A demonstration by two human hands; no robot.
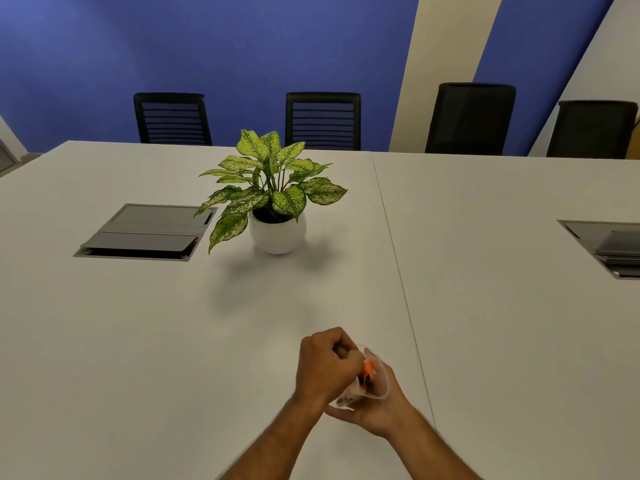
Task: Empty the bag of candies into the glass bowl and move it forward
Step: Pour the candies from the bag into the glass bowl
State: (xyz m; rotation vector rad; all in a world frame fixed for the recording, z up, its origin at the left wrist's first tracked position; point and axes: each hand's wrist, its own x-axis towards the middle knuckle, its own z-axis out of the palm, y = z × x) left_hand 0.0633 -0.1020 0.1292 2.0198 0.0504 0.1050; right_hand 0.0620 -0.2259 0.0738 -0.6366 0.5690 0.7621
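White table (138, 341); candy bag (349, 396) btwn both hands, glass bowl (379, 375) w/ right

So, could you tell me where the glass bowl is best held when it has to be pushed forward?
Probably by the near side of its wall, low down, coming from the person's own edge of the table. The glass bowl is small and clear, the left hand works the candy bag over it, and the right hand already cups it from behind.
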